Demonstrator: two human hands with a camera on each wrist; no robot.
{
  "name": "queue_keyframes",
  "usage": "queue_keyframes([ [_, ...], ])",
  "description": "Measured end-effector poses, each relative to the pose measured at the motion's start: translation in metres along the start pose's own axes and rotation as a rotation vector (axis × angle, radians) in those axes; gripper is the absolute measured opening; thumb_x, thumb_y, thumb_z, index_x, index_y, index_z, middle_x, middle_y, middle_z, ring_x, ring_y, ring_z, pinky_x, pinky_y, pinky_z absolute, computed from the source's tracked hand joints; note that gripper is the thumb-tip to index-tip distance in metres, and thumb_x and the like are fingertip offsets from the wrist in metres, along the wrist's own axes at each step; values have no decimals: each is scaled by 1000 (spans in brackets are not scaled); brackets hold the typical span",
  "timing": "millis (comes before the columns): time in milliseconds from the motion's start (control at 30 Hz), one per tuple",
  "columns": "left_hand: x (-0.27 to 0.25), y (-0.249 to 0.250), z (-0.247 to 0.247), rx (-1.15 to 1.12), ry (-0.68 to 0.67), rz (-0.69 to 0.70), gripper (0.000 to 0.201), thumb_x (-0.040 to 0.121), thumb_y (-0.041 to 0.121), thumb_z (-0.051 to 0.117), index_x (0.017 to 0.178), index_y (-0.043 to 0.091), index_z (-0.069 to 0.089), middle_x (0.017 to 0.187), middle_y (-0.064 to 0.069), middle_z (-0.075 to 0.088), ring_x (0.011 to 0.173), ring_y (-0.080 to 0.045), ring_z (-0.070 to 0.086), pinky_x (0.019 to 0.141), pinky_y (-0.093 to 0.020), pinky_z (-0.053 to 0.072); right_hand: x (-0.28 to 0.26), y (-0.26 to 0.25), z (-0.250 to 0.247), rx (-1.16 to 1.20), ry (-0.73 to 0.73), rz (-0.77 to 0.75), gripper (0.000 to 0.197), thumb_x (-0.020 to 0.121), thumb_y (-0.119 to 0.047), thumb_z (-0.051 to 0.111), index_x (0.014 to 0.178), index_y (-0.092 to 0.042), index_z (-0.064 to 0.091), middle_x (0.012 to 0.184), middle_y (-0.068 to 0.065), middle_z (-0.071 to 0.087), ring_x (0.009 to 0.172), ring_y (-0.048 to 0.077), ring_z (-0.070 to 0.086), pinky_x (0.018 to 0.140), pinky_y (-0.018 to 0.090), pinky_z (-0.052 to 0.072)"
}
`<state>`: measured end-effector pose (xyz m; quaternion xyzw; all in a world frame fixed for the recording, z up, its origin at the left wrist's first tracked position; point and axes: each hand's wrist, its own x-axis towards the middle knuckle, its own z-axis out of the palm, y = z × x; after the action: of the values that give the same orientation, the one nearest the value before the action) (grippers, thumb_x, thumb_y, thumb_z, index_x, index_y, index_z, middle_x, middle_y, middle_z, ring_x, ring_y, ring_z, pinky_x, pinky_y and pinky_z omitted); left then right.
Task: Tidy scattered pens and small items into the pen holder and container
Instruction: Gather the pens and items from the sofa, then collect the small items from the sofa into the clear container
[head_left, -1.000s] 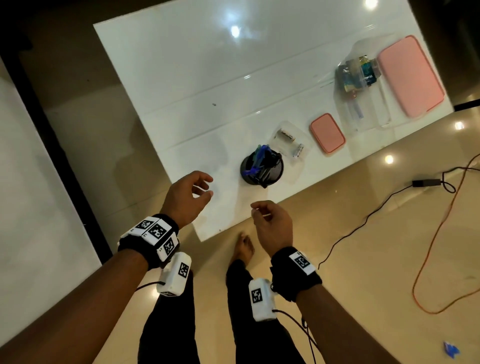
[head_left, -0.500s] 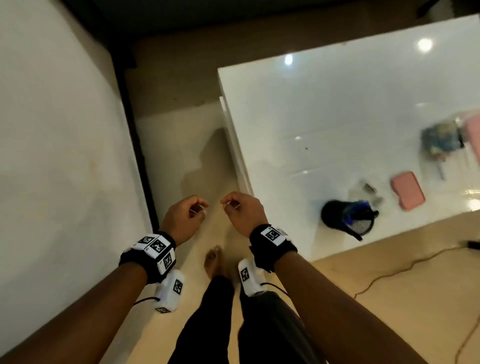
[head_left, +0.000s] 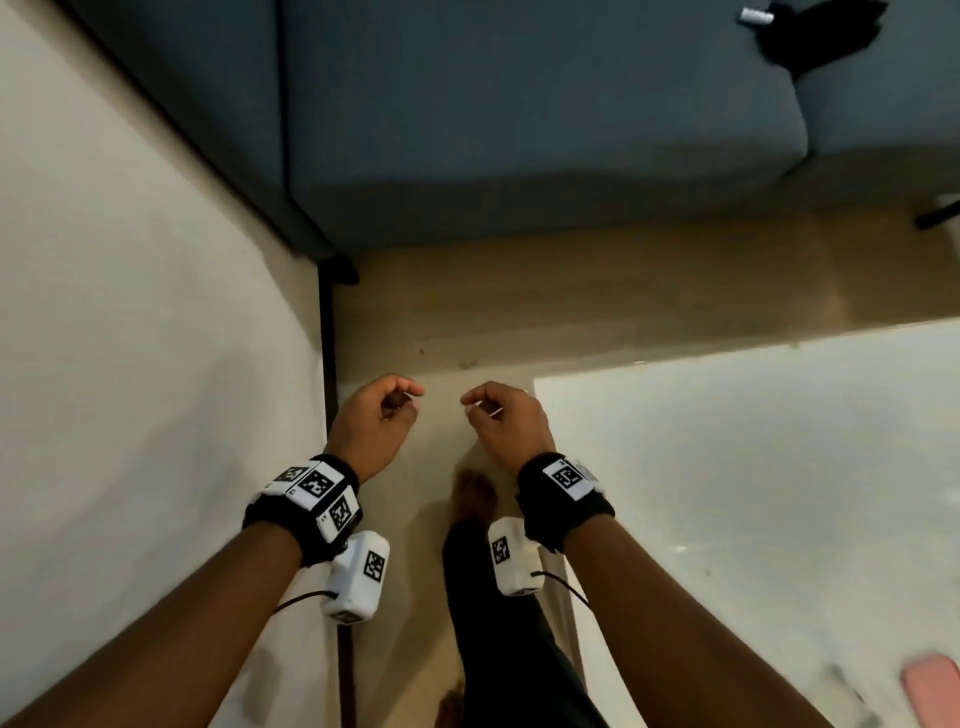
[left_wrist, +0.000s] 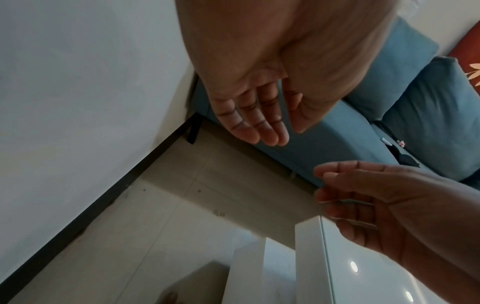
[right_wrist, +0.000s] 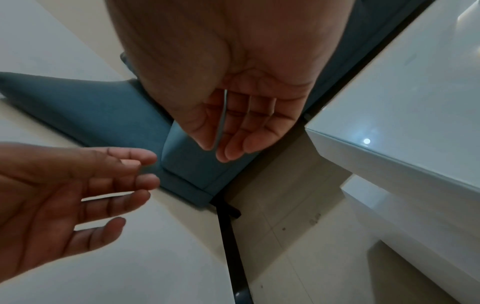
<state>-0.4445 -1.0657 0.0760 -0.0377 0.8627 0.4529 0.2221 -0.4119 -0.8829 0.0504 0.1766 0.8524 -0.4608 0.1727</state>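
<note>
My left hand and right hand hang side by side over the floor, left of the white table's corner. Both have loosely curled fingers and hold nothing; the left wrist view shows the left hand empty, and the right wrist view shows the right hand empty. A blurred pink lid peeks in at the bottom right of the table. The pen holder, pens and clear containers are out of view.
A blue-grey sofa fills the top of the head view, with a small silver item and a black object on it. A white wall with a dark skirting runs along the left. My bare foot stands on the beige floor.
The view has swung left and away from the table, so the pen holder and containers have left the frame. Both hands have come close together and stay empty.
</note>
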Motion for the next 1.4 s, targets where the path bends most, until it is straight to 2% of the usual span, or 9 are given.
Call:
queue_keyframes([
  [133, 88, 40, -21, 32, 27, 36, 12, 89, 6, 62, 96, 15, 67, 89, -4, 68, 74, -5, 58, 66, -4, 43, 84, -33, -30, -32, 3, -21, 13, 87, -22, 62, 94, -27, 72, 77, -13, 63, 73, 10, 61, 71, 23, 48],
  [267, 175, 78, -43, 66, 45, 86, 13, 86, 9, 65, 93, 20, 68, 94, -3, 69, 84, -17, 63, 81, -27, 50, 165, -73, -73, -156, 7, -76, 14, 88, -23, 61, 96, -25, 72, 82, -11, 67, 77, 10, 62, 74, 24, 49],
  [533, 325, 117, -69, 173, 71, 152, 16, 81, 11, 68, 93, 21, 68, 99, -2, 61, 97, -27, 59, 93, -38, 47, 319, -120, -134, -380, 74, -156, 33, 84, -21, 64, 117, -21, 64, 111, 8, 60, 103, 27, 58, 88, 33, 45],
  [733, 414, 131, -87, 318, 122, 133, 32, 71, 13, 77, 101, 21, 68, 105, -3, 61, 97, -31, 56, 90, -32, 39, 433, -167, -156, -378, 145, -180, 48, 80, -14, 65, 127, -19, 58, 122, 12, 55, 107, 32, 57, 94, 37, 46],
  [867, 451, 143, -91, 391, 36, 75, 38, 65, 13, 78, 99, 27, 66, 105, -1, 57, 101, -28, 54, 92, -33, 41, 491, -201, -167, -376, 202, -198, 58, 80, -16, 64, 136, -20, 49, 134, 11, 47, 115, 35, 51, 98, 39, 44],
  [1033, 476, 161, -101, 439, -73, 35, 36, 65, 15, 81, 96, 27, 66, 96, 3, 52, 98, -25, 53, 88, -27, 40, 547, -234, -175, -518, 262, -224, 57, 84, -25, 61, 138, -26, 45, 137, 4, 46, 115, 32, 44, 93, 42, 46],
  [1200, 507, 170, -97, 196, -37, -11, 18, 80, 22, 72, 96, 22, 64, 82, 3, 53, 71, -17, 52, 83, -38, 51, 574, -232, -178, -500, 146, -124, 54, 84, -30, 63, 134, -26, 44, 127, 5, 56, 111, 34, 55, 83, 41, 48],
  [1300, 525, 186, -87, 33, -55, -57, 32, 87, 31, 64, 116, 21, 55, 81, 4, 60, 72, -19, 57, 84, -42, 53, 565, -217, -180, -442, 142, -147, 50, 78, -32, 66, 127, -27, 53, 117, 3, 62, 108, 30, 58, 84, 37, 48],
  [1400, 540, 214, -73, -36, -65, -129, 65, 80, 58, 56, 135, 29, 37, 80, 5, 68, 81, -21, 69, 83, -44, 55, 541, -197, -186, -276, 158, -132, 44, 76, -36, 70, 119, -29, 63, 107, -1, 70, 101, 24, 64, 82, 32, 50],
])
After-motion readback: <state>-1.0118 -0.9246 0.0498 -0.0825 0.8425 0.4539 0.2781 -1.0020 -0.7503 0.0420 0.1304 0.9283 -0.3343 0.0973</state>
